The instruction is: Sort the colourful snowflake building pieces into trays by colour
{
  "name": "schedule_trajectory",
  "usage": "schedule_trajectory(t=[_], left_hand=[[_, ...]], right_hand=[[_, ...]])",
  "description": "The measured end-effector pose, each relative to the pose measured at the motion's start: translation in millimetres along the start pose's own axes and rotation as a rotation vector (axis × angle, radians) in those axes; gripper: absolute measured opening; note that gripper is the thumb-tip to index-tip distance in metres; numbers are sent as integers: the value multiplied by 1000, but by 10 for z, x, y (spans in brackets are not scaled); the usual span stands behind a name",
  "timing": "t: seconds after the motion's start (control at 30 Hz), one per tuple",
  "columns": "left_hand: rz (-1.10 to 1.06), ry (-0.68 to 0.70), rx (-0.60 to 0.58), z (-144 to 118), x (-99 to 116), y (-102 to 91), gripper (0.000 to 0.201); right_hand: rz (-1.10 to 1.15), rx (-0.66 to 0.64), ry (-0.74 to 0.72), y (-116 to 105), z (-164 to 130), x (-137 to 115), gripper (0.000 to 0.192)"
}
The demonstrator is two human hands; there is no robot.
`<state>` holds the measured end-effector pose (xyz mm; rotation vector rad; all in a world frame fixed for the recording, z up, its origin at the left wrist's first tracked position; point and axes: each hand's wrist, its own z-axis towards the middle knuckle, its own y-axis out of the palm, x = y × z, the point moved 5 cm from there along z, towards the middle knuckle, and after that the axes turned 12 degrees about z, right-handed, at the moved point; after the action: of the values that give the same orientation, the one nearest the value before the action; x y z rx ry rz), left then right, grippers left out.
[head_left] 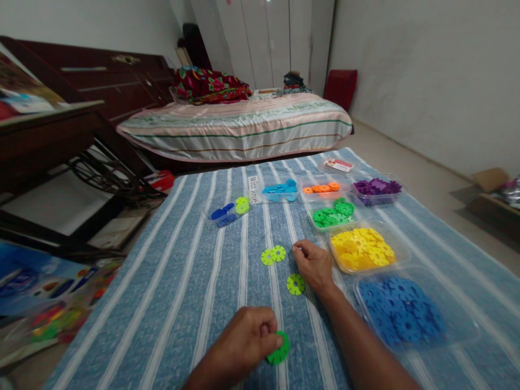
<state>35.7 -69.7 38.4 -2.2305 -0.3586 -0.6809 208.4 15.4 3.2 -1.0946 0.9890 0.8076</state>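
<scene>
Part of the green notched disc (281, 352) is covered by the left hand (252, 337). Whether anything is pinched in the right hand (315, 264) cannot be told. Both forearms (357, 331) are cut off by the bottom edge, the wardrobe (264, 38) by the top. The small print on the red-and-white card (339, 165) cannot be read.

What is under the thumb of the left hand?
A bright green, round, notched plastic disc partly shows beneath the left hand. The section behind the thumb is covered, and whether another disc lies under it cannot be seen.
</scene>
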Motion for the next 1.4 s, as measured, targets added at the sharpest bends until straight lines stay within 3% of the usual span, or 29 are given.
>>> schedule_trajectory(t=[0.17,0.27,0.37,0.47,0.57,0.73,0.83,1.03,1.4], left_hand=[[-148,85,70,218,187,-289,14],[-226,167,205,450,527,-529,12],[-437,291,358,662,916,-738,15],[-498,380,498,789,1101,-853,23],[-263,358,578,840,987,-851,15],[394,122,600,811,513,-744,14],[626,23,579,773,350,-671,18],[670,18,545,792,309,-572,21],[620,42,473,957,340,-613,36]], right_hand=[[2,-2,-16,3,-1,-3,30],[-7,-6,0,15,-1,26,29],[-20,-1,9,20,-1,50,31],[12,1,-12,15,-2,37,31],[14,-12,-17,11,-1,10,29],[-26,4,-4,1,-2,-7,29],[-21,4,0,4,-8,2,28],[-11,-19,0,14,-15,26,31],[3,-18,-14,11,-19,29,30]])
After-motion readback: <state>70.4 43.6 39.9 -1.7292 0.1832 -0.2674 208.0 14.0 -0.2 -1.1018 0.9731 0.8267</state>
